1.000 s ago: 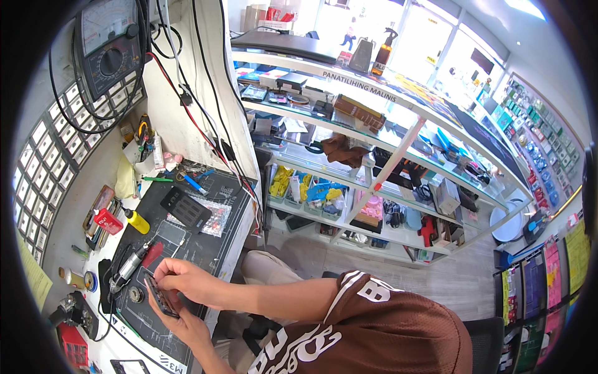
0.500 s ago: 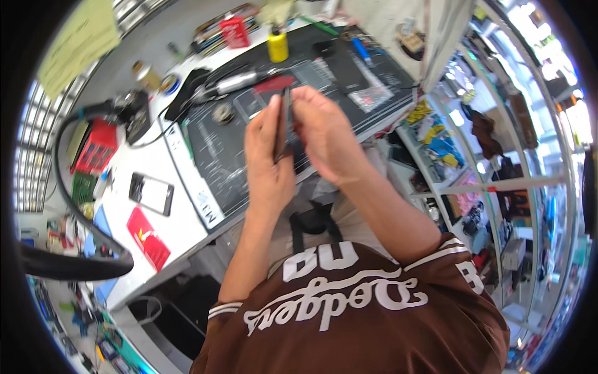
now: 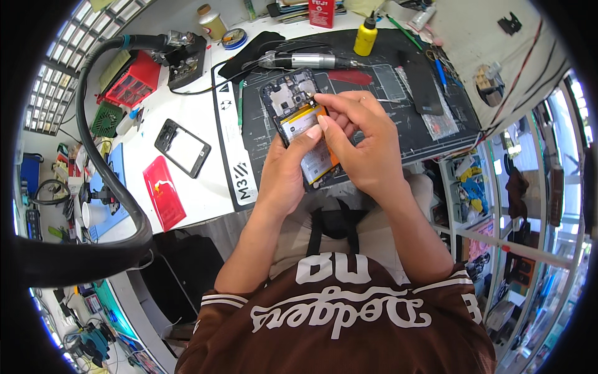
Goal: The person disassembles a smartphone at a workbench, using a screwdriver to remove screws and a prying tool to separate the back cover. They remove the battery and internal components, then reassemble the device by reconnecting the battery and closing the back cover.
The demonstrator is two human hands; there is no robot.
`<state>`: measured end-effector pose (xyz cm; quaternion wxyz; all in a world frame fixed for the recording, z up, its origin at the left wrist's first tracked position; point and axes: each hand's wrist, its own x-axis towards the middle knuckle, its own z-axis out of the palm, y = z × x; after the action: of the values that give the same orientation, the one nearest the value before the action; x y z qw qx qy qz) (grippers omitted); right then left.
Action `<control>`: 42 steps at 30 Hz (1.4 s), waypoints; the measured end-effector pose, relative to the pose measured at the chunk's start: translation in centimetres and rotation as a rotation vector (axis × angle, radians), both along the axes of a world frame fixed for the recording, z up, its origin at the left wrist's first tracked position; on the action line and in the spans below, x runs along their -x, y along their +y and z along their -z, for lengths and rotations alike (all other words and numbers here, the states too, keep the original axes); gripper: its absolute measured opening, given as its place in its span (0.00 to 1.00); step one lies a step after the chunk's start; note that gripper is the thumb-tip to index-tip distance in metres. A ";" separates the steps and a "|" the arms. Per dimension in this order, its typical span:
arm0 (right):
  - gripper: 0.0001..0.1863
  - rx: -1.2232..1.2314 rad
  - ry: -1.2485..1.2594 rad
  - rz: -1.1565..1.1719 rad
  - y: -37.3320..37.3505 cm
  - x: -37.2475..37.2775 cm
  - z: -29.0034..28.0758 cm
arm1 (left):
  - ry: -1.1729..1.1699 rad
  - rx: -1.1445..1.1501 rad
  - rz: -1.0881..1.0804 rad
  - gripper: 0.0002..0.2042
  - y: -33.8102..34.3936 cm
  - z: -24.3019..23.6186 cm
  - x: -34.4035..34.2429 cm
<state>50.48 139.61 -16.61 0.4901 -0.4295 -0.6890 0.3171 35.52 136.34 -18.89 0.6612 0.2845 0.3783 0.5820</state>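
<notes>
An opened smartphone (image 3: 289,100) lies tilted in my hands above the work mat, its circuit board and yellow-edged battery (image 3: 317,159) facing up. My left hand (image 3: 285,177) grips its lower left side, thumb across the battery. At the phone's right edge is my right hand (image 3: 367,143), fingers curled, thumb tip on the battery's upper edge. Its index fingertip touches near the board's lower edge; anything small under that fingertip is hidden.
On the black mat (image 3: 261,143) are a rotary hand tool (image 3: 311,60), yellow bottle (image 3: 365,36), black panel (image 3: 420,84) and blue-handled tool (image 3: 441,73). To the left lie an empty phone frame (image 3: 200,159) and red packet (image 3: 165,193). A thick black flexible arm (image 3: 103,168) curves along the left.
The phone has turned from edge-on to show its open inside. My right hand has moved from beside it onto its right edge. The whole view has shifted.
</notes>
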 end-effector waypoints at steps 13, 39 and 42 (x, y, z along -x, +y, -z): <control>0.13 0.139 -0.078 -0.124 2.9 -2.2 0.1 | -0.007 0.085 0.084 0.21 0.9 0.3 -0.3; 0.26 0.401 0.502 -0.096 0.6 0.5 -1.4 | 0.521 -0.254 -0.063 0.26 -0.5 -0.2 -3.7; 0.27 0.333 0.467 -0.074 0.2 0.7 -1.8 | 0.543 -0.273 -0.082 0.28 -0.7 -0.4 -3.8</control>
<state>49.75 139.77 -14.83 0.5464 -0.3940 -0.5112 0.5337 39.30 135.68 -18.48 0.4676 0.5003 0.4706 0.5564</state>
